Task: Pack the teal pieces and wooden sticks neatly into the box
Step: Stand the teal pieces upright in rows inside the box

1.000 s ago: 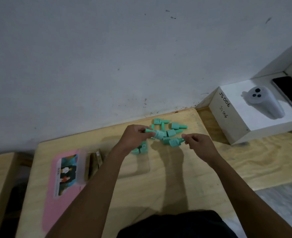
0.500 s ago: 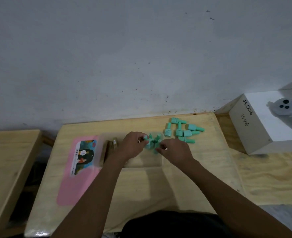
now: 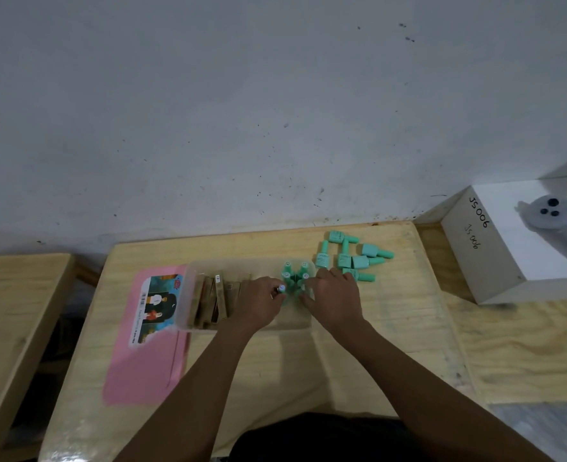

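A clear plastic box (image 3: pixel 189 295) sits on the small wooden table (image 3: pixel 392 328). Wooden sticks (image 3: pixel 210 300) lie stacked in its left part. Several teal pieces (image 3: pixel 295 273) stand upright in its right end. My left hand (image 3: pixel 259 303) pinches one teal piece (image 3: pixel 281 290) and holds it upright inside the box. My right hand (image 3: pixel 333 296) is at the box's right end with curled fingers on another teal piece; its grip is mostly hidden. Several loose teal pieces (image 3: pixel 358 258) lie on the table right of the box.
The pink box lid (image 3: pixel 149 361) with a picture label lies left of the box. A white carton (image 3: pixel 495 255) with a grey device (image 3: pixel 558 225) on it stands at the right. Another wooden table (image 3: pixel 12 295) is at the left. The wall runs close behind.
Both hands carried teal pieces from the loose pile into the box's right end. The camera turned left and down, so the pile now sits further right.
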`<control>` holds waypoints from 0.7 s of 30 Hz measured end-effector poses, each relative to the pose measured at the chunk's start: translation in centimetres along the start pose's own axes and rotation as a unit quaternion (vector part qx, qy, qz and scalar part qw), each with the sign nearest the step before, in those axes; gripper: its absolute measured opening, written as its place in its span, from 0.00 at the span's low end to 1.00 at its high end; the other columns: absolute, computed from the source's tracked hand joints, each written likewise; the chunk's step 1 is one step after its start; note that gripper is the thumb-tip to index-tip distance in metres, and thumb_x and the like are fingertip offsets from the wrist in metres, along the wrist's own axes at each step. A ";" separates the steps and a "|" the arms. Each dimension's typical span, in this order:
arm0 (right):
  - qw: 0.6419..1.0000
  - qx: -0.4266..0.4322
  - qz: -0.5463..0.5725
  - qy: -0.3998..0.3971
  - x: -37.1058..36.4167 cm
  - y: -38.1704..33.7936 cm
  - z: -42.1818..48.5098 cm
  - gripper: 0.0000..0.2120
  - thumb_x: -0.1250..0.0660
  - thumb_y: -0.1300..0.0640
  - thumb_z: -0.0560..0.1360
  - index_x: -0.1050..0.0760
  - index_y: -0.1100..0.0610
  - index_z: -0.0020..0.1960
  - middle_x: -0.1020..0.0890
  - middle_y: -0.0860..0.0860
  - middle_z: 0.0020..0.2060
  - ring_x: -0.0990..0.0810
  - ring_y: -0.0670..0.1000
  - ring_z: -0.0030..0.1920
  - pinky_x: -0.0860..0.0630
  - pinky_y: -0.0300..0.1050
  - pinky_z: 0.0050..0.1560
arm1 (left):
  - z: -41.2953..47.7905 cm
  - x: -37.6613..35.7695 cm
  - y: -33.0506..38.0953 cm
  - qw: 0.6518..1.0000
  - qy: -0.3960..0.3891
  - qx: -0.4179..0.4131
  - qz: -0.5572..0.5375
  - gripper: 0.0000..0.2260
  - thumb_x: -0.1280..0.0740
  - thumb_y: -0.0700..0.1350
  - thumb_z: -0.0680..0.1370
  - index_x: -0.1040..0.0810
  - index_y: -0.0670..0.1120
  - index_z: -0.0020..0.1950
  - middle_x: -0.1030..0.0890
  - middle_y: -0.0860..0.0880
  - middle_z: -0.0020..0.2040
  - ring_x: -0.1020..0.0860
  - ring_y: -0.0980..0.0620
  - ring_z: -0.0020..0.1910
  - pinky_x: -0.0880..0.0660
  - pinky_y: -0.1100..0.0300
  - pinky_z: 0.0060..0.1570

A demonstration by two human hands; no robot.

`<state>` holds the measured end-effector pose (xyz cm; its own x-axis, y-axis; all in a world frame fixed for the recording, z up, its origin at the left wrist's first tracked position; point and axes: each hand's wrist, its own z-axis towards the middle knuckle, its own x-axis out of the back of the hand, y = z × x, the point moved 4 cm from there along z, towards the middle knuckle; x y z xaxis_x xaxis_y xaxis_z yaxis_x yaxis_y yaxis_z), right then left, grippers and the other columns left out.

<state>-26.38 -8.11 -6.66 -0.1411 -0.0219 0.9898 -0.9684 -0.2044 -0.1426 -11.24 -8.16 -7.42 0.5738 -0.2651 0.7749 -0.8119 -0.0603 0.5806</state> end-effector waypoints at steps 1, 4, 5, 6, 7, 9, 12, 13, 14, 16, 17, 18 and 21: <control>1.000 0.006 0.015 -0.006 -0.1 0.3 0.0 0.13 0.33 0.47 0.73 0.16 0.51 0.52 0.16 0.52 0.46 0.20 0.55 0.49 0.28 0.50 0.50 | 0.0 -0.2 -0.1 1.000 0.002 0.000 0.003 0.10 0.33 0.44 0.76 0.18 0.43 0.55 0.17 0.43 0.50 0.21 0.45 0.50 0.31 0.62 0.46; 0.998 0.010 0.061 -0.011 -0.3 0.9 -0.1 0.16 0.38 0.47 0.77 0.19 0.51 0.59 0.18 0.53 0.52 0.22 0.55 0.54 0.30 0.50 0.53 | 0.1 -0.6 -0.1 1.000 0.013 0.005 0.005 0.11 0.32 0.45 0.76 0.18 0.45 0.56 0.18 0.45 0.48 0.21 0.46 0.48 0.26 0.57 0.49; 0.998 0.007 0.065 -0.011 -0.3 1.0 -0.1 0.16 0.39 0.47 0.77 0.20 0.51 0.60 0.18 0.52 0.53 0.22 0.55 0.55 0.30 0.50 0.53 | 0.1 -0.8 0.0 1.000 0.016 0.005 0.004 0.11 0.32 0.45 0.75 0.18 0.47 0.56 0.18 0.46 0.48 0.21 0.46 0.48 0.25 0.56 0.49; 0.998 0.003 0.066 -0.012 -0.4 0.9 -0.1 0.16 0.39 0.47 0.78 0.20 0.51 0.60 0.19 0.52 0.53 0.22 0.55 0.55 0.30 0.49 0.53 | 0.1 -0.9 0.2 1.000 0.017 0.003 0.002 0.11 0.32 0.45 0.75 0.18 0.47 0.57 0.18 0.47 0.47 0.21 0.47 0.48 0.24 0.55 0.49; 0.998 -0.002 0.066 -0.015 -0.4 0.9 -0.2 0.16 0.39 0.47 0.78 0.20 0.51 0.60 0.19 0.52 0.54 0.23 0.54 0.55 0.30 0.49 0.52 | 0.1 -1.0 0.3 1.000 0.017 0.001 -0.001 0.11 0.33 0.44 0.76 0.18 0.46 0.57 0.18 0.46 0.47 0.21 0.47 0.48 0.25 0.55 0.49; 0.997 -0.009 0.069 -0.015 -0.6 0.9 -0.2 0.16 0.40 0.47 0.78 0.21 0.51 0.61 0.19 0.52 0.54 0.23 0.54 0.55 0.30 0.49 0.52 | 0.2 -1.3 0.4 1.000 0.017 -0.004 -0.007 0.12 0.33 0.43 0.76 0.19 0.45 0.59 0.18 0.45 0.48 0.21 0.46 0.48 0.26 0.56 0.48; 0.997 -0.016 0.073 -0.019 -0.6 0.9 -0.2 0.16 0.40 0.47 0.78 0.22 0.50 0.61 0.19 0.51 0.54 0.23 0.54 0.55 0.30 0.49 0.52 | 0.2 -1.5 0.5 1.000 0.026 -0.007 -0.011 0.13 0.34 0.42 0.77 0.20 0.44 0.60 0.18 0.44 0.50 0.21 0.45 0.48 0.29 0.59 0.47; 0.996 -0.021 0.078 -0.022 -0.6 0.9 -0.2 0.16 0.39 0.46 0.77 0.22 0.50 0.61 0.19 0.51 0.54 0.23 0.53 0.55 0.30 0.49 0.53 | 0.1 -1.5 0.6 0.999 0.034 -0.005 -0.013 0.13 0.34 0.42 0.77 0.20 0.44 0.60 0.18 0.44 0.50 0.21 0.45 0.48 0.30 0.60 0.46; 0.995 -0.028 0.088 -0.024 -0.6 0.9 -0.1 0.17 0.39 0.46 0.77 0.22 0.50 0.62 0.19 0.51 0.54 0.23 0.53 0.56 0.30 0.49 0.53 | 0.1 -1.4 0.6 0.999 0.042 0.001 -0.017 0.13 0.34 0.41 0.77 0.20 0.44 0.60 0.18 0.45 0.50 0.21 0.45 0.47 0.31 0.61 0.44; 0.993 -0.038 0.106 -0.026 -0.5 1.1 0.0 0.17 0.38 0.45 0.77 0.22 0.49 0.62 0.19 0.50 0.54 0.23 0.53 0.56 0.30 0.50 0.54 | 0.0 -1.3 0.9 0.998 0.060 0.009 -0.020 0.12 0.34 0.42 0.76 0.21 0.45 0.59 0.18 0.46 0.49 0.22 0.47 0.42 0.32 0.62 0.41; 0.993 -0.039 0.108 -0.027 -0.5 1.1 0.1 0.16 0.38 0.45 0.77 0.22 0.49 0.62 0.19 0.50 0.54 0.23 0.53 0.56 0.31 0.49 0.54 | -0.1 -1.2 0.9 0.998 0.066 0.010 -0.019 0.11 0.34 0.42 0.76 0.21 0.45 0.59 0.18 0.46 0.48 0.23 0.48 0.39 0.32 0.62 0.40; 0.993 -0.038 0.108 -0.027 -0.6 1.2 0.1 0.17 0.38 0.45 0.77 0.23 0.48 0.62 0.19 0.50 0.55 0.23 0.53 0.56 0.31 0.49 0.54 | -0.1 -1.2 1.0 0.997 0.071 0.011 -0.019 0.11 0.33 0.43 0.76 0.21 0.46 0.58 0.17 0.47 0.47 0.23 0.48 0.38 0.31 0.62 0.39; 0.993 -0.036 0.110 -0.029 -0.7 1.3 0.2 0.17 0.38 0.45 0.77 0.23 0.48 0.63 0.19 0.50 0.55 0.23 0.53 0.56 0.30 0.49 0.54 | -0.2 -1.2 0.9 0.996 0.081 0.022 -0.029 0.09 0.32 0.44 0.76 0.22 0.47 0.56 0.17 0.48 0.44 0.20 0.47 0.40 0.28 0.59 0.38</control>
<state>-27.50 -8.52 -7.49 -0.3412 -0.1146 0.9330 -0.9279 -0.1173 -0.3538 -12.67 -7.70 -7.78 0.6262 -0.1021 0.7730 -0.7793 -0.1149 0.6161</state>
